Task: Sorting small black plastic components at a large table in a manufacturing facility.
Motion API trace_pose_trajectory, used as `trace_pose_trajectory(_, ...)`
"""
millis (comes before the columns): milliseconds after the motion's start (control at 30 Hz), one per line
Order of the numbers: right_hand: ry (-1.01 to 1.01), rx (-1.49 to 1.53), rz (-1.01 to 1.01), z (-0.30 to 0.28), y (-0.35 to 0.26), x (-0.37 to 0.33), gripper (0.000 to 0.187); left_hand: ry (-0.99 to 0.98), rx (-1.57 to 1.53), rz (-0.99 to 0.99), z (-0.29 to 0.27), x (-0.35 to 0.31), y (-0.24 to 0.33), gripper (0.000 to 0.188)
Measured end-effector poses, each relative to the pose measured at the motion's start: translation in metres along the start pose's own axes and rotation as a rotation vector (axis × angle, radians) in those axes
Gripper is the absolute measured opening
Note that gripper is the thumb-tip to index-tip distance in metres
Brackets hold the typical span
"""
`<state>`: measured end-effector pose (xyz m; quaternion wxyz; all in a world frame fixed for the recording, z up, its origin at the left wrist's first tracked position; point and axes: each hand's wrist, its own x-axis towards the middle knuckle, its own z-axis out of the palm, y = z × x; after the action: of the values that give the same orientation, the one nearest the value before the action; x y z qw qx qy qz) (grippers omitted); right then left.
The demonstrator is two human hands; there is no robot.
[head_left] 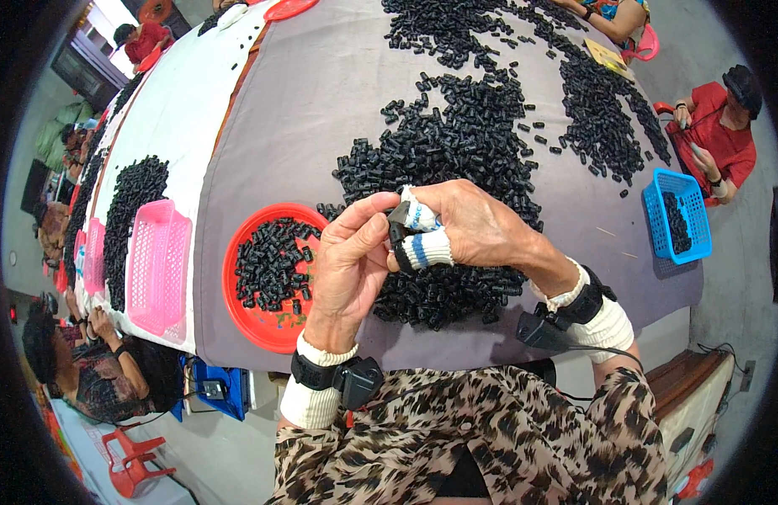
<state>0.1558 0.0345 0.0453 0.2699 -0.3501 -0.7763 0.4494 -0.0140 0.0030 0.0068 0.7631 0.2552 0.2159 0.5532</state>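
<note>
Close together over the table, my left hand (pixel 348 265) and my right hand (pixel 481 223) meet at a small black plastic piece (pixel 398 227). The left thumb and forefinger pinch one side of it. White knitted finger sleeves (pixel 427 249) with blue marks cover fingers of my right hand, which are curled against the other side. Part of the piece is hidden by the fingers. Beneath and beyond my hands spreads a big heap of black plastic pieces (pixel 456 135). To the left of my left hand, a red round tray (pixel 237 316) holds more of them.
Pink baskets (pixel 159 265) stand at the left on a white-covered table part beside another black heap (pixel 136 189). A blue basket (pixel 700 219) with some pieces is at the right, near a person in red (pixel 725 139). Another person (pixel 94 362) works at the left.
</note>
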Motion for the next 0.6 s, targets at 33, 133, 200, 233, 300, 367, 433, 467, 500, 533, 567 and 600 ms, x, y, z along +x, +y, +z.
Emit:
trace_pose_trajectory(33,-0.02,-0.017,0.012,-0.0006,-0.0003,-0.0005,0.035,0.0,-0.001,-0.002,0.0009,-0.0005,0.0001,0.024)
trace_pose_trajectory(133,-0.039,-0.029,0.008,-0.0003,0.0006,-0.0017,0.032,0.017,0.018,0.009,0.0038,-0.0024,0.0007,0.023)
trace_pose_trajectory(200,-0.036,-0.024,-0.007,0.0005,0.0027,-0.0026,0.031,0.021,0.042,0.022,0.0049,-0.0028,0.0009,0.023)
trace_pose_trajectory(233,-0.041,-0.037,-0.003,0.001,0.0041,-0.0031,0.03,0.019,0.041,0.019,0.0051,-0.0027,0.0006,0.023)
trace_pose_trajectory(300,-0.047,-0.047,0.001,0.0014,0.0044,-0.0034,0.03,0.029,0.077,0.015,0.0048,-0.0037,0.001,0.022)
trace_pose_trajectory(367,-0.068,-0.06,-0.003,0.0013,0.0021,-0.0031,0.029,0.038,0.093,0.01,0.0033,-0.0053,0.0015,0.022)
trace_pose_trajectory(433,-0.044,-0.073,-0.022,0.0046,0.0038,-0.0049,0.032,0.041,0.107,-0.002,0.0036,-0.0056,0.0011,0.022)
trace_pose_trajectory(467,-0.023,-0.087,-0.044,0.006,0.0052,-0.0058,0.036,0.061,0.1,-0.008,0.0042,-0.005,0.0015,0.022)
trace_pose_trajectory(500,-0.02,-0.087,-0.042,0.0056,0.0063,-0.0063,0.036,0.079,0.095,-0.014,0.0051,-0.0045,0.002,0.022)
trace_pose_trajectory(533,-0.02,-0.027,-0.041,0.0045,0.0076,-0.0066,0.036,0.078,0.095,-0.017,0.0057,-0.0043,0.0012,0.022)
trace_pose_trajectory(567,-0.021,0.032,-0.041,0.0034,0.008,-0.0072,0.035,0.05,0.058,-0.012,0.0063,-0.004,-0.0003,0.022)
trace_pose_trajectory(600,-0.025,0.034,-0.044,0.0021,0.0058,-0.0066,0.035,0.028,0.022,0.0,0.0062,-0.004,-0.0011,0.022)
